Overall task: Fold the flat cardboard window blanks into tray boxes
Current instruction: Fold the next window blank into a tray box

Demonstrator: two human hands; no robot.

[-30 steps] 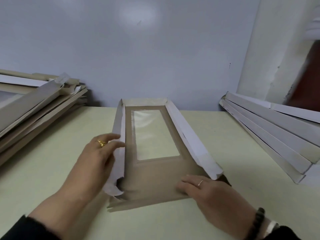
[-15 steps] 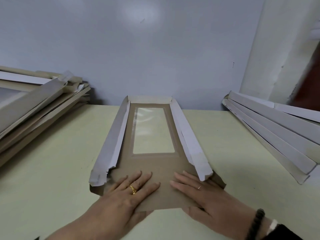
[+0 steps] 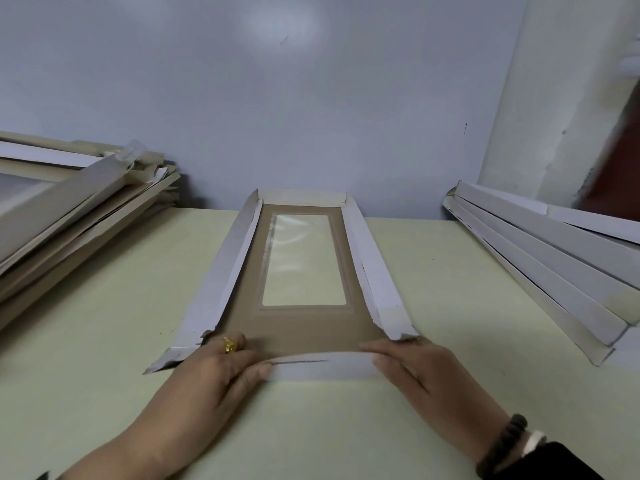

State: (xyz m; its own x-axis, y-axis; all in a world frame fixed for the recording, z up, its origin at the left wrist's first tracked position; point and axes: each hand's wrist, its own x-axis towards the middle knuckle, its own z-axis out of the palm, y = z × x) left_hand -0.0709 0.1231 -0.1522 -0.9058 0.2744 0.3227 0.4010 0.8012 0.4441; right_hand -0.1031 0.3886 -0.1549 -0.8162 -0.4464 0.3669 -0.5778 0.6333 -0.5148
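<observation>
The half-folded box [image 3: 301,327] lies mid-tabletop [image 3: 104,306], nothing inside it, its long axis running from the near edge toward the far edge. The left hand [image 3: 221,372] and right hand [image 3: 415,372] each pinch its near flap [image 3: 322,367], raised.

1 head view, looking forward-down, close over table [image 3: 450,393].

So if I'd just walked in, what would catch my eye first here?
Probably the long brown cardboard blank with a clear window, lying mid-table with its white side flaps raised. At its near end the left hand and right hand grip the white end flap and fold it up. Stacks of cardboard flank it: a brownish pile at left and a white pile at right.
</observation>
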